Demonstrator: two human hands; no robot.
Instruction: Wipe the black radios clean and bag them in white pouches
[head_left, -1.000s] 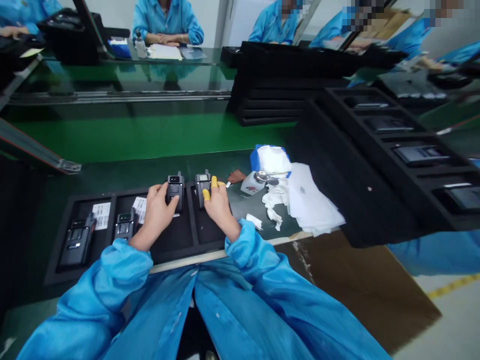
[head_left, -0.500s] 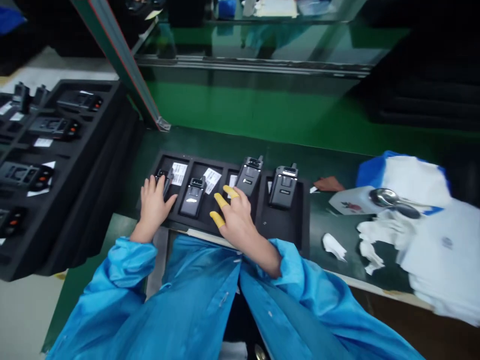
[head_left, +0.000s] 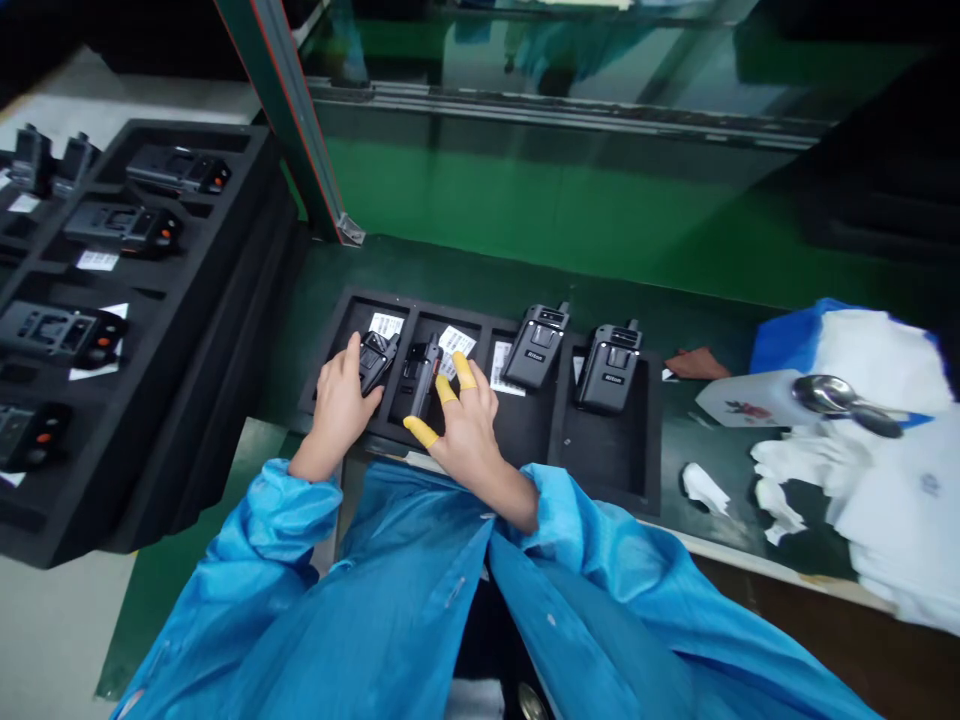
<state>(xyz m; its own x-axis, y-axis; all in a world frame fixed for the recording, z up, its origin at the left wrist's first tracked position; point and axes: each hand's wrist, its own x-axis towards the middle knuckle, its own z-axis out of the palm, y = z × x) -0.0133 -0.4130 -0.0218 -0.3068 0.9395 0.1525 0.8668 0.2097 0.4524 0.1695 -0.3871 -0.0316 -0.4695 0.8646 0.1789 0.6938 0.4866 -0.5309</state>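
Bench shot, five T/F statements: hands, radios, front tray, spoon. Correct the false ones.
1. The left hand is at the leftmost radio of the front tray. True.
2. The right hand wears yellow finger covers. True.
3. The front tray has only two radios. False: it has four, one at each compartment.
4. The right hand grips the rightmost radio. False: no hand touches that one; the right hand is at the second radio from the left.
5. A metal spoon lies to the right of the front tray. True.
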